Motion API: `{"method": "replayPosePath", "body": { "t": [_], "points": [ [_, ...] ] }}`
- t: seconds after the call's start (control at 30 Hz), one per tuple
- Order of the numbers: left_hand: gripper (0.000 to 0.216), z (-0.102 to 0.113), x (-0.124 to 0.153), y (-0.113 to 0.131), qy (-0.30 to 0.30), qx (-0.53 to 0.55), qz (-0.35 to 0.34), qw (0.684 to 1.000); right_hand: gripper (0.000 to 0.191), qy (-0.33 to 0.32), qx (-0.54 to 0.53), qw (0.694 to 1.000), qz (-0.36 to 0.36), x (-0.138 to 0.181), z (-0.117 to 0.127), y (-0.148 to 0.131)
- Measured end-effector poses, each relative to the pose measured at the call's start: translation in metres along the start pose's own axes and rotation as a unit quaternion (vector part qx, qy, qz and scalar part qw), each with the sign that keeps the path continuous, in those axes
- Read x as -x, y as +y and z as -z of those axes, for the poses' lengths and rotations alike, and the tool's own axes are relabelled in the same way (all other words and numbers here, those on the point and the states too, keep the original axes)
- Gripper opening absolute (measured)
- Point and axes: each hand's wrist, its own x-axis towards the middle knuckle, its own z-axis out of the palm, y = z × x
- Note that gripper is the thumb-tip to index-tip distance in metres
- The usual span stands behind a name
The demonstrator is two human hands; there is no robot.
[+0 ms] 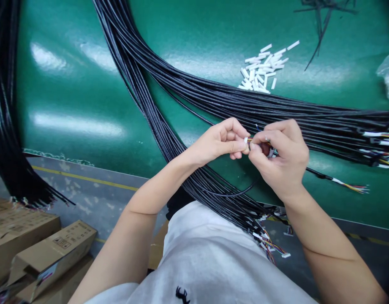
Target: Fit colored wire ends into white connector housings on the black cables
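Observation:
My left hand (224, 141) pinches a small white connector (245, 139) between thumb and fingers. My right hand (281, 154) is closed on the end of a black cable (235, 193), whose thin coloured wires (251, 139) meet the connector. Both hands touch at the fingertips above the green table (86, 84). The cable loops down from my right hand toward the table's front edge. A thick bundle of black cables (156, 101) runs under my hands and over the edge to my lap.
A heap of several white connectors (262, 69) lies behind my hands. More black cables (308, 114) stretch right, ending in coloured wires (382, 147). Another bundle (7, 126) hangs at the left. Cardboard boxes (39, 249) sit on the floor. Black ties (321, 25) lie far right.

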Motion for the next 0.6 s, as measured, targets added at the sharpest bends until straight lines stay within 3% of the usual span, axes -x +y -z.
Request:
{"method": "replayPosePath", "body": {
  "t": [0.13, 0.37, 0.6],
  "points": [
    [0.051, -0.001, 0.0, 0.002, -0.002, -0.019, -0.003, 1.0, 0.013, -0.002, -0.013, 1.0, 0.018, 0.0, 0.002, 0.0],
    [0.048, -0.005, -0.002, 0.005, 0.045, -0.027, -0.029, 0.998, 0.016, -0.053, -0.117, 0.991, -0.041, -0.005, 0.01, -0.002],
    [0.042, -0.01, -0.004, 0.005, 0.034, -0.061, -0.077, 0.995, 0.012, -0.083, -0.171, 0.979, -0.073, -0.003, 0.009, 0.002]
  ]
}}
